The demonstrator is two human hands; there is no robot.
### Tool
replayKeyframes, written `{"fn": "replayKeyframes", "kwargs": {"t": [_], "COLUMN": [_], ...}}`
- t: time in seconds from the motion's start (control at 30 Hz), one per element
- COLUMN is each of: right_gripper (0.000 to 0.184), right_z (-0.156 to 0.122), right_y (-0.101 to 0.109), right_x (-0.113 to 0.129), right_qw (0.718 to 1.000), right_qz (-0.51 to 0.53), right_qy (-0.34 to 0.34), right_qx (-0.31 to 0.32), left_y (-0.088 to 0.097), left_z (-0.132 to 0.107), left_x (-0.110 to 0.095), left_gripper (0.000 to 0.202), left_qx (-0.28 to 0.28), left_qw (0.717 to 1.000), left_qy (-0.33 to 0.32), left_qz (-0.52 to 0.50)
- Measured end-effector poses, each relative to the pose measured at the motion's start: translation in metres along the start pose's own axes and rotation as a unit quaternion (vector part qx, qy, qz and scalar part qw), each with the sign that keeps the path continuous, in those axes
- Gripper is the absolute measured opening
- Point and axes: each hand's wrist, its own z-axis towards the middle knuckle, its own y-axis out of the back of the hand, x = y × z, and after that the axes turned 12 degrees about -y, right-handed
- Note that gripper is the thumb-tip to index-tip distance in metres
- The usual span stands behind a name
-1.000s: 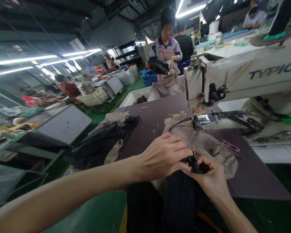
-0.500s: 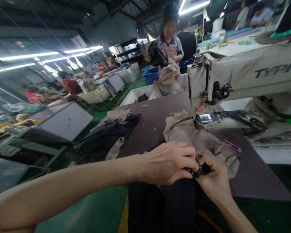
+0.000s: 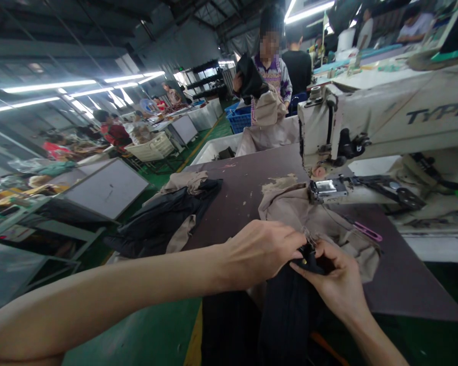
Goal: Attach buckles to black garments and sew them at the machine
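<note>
My left hand [image 3: 261, 250] and my right hand [image 3: 336, 282] meet at the near edge of a dark brown sewing table [image 3: 244, 190]. Both pinch the top edge of a black ribbed fabric piece [image 3: 286, 315] that hangs down toward my lap. Just behind the fingers lies a crumpled beige fabric piece [image 3: 313, 218], and it reaches up to the needle plate of a cream sewing machine [image 3: 389, 122]. Fingers of both hands are closed on the black edge where it meets the beige cloth.
A pile of black and beige garments [image 3: 168, 218] lies at the table's left end. A pink clip [image 3: 368, 232] rests near the machine base. A person [image 3: 269, 71] behind the table holds dark cloth over a beige heap [image 3: 267, 122]. White bins and other work tables stand at left.
My hands stayed together on the black edge, with small shifts of the fingers. The person behind the table lifted the dark cloth higher.
</note>
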Motion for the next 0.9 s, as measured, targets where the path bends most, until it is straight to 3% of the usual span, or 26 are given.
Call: {"fn": "replayKeyframes", "kwargs": {"t": [0.17, 0.37, 0.43, 0.53, 0.63, 0.7, 0.73, 0.8, 0.9], "right_gripper": [0.026, 0.019, 0.022, 0.028, 0.033, 0.036, 0.04, 0.047, 0.038], "right_z": [0.001, 0.001, 0.001, 0.0, -0.004, -0.006, -0.006, -0.006, -0.004], "right_y": [-0.002, 0.005, 0.008, 0.011, 0.014, 0.016, 0.017, 0.019, 0.023], "right_x": [0.006, 0.005, 0.007, 0.014, 0.02, 0.023, 0.025, 0.027, 0.027], "right_qw": [0.997, 0.998, 0.997, 0.996, 0.997, 0.997, 0.997, 0.993, 0.987], "right_qz": [-0.019, 0.006, 0.0, 0.011, 0.042, 0.045, 0.044, 0.051, 0.086], "right_qy": [0.07, 0.005, -0.007, 0.001, 0.031, 0.036, 0.029, 0.002, -0.042], "right_qx": [0.02, 0.058, 0.076, 0.094, 0.055, 0.047, 0.063, 0.105, 0.133], "left_y": [0.002, 0.009, 0.01, 0.005, -0.001, -0.002, 0.0, 0.004, 0.005], "left_z": [0.002, 0.002, 0.002, 0.002, 0.002, 0.002, 0.001, -0.001, -0.006], "left_x": [-0.001, 0.008, 0.013, 0.022, 0.026, 0.025, 0.024, 0.019, 0.015], "left_gripper": [0.011, 0.003, 0.004, 0.009, 0.012, 0.013, 0.013, 0.011, 0.012], "left_qx": [0.052, 0.008, 0.012, -0.011, -0.054, -0.07, -0.078, -0.098, -0.149], "left_qw": [0.999, 0.989, 0.964, 0.902, 0.839, 0.817, 0.823, 0.869, 0.925], "left_qy": [0.01, 0.02, 0.041, 0.091, 0.103, 0.096, 0.094, 0.084, 0.053], "left_qz": [0.0, -0.145, -0.261, -0.422, -0.531, -0.565, -0.555, -0.478, -0.346]}}
